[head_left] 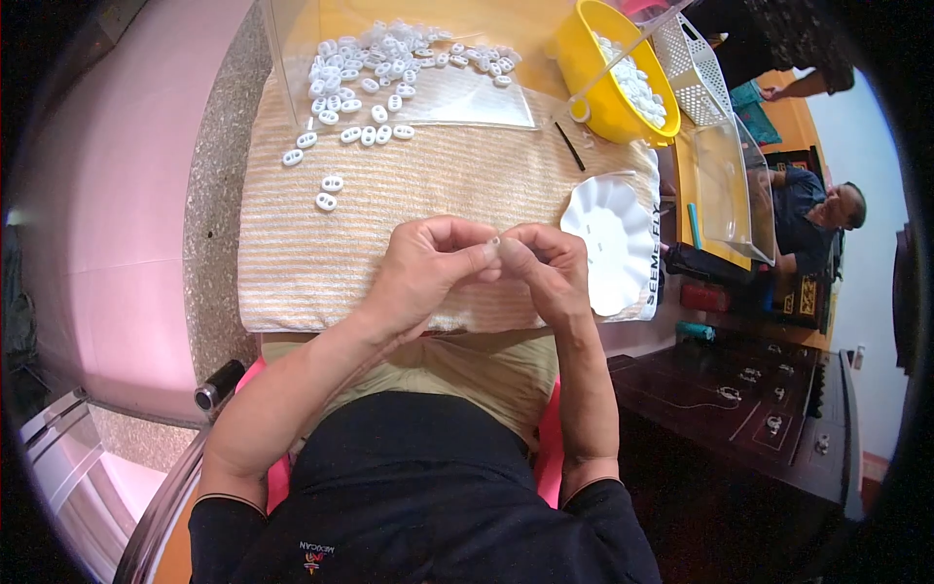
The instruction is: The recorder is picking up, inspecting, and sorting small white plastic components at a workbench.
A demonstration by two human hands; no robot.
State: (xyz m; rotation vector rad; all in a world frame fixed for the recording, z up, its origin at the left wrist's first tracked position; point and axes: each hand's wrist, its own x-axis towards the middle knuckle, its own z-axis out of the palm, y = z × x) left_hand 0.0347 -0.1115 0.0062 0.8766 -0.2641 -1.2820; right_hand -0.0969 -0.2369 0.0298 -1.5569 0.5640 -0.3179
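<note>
Above the near part of a striped towel (292, 253), my left hand (428, 263) and my right hand (553, 268) meet fingertip to fingertip. Both are closed in a pinch around something small and pale, mostly hidden by the fingers. Two small white oval plastic pieces with two holes each (329, 192) lie to the left of my left hand. Beyond them spreads a loose heap of the same oval pieces (384, 68). Beside my right hand stands a white scalloped dish (628, 229) with a few tiny pale bits in it.
A yellow basket (593, 73) holding many white pieces stands at the far right. Near it lie a thin black stick (569, 146) and a clear plastic bag (472, 102). A white perforated basket (693, 63) and a clear bin (735, 195) are farther right, near another person (812, 209).
</note>
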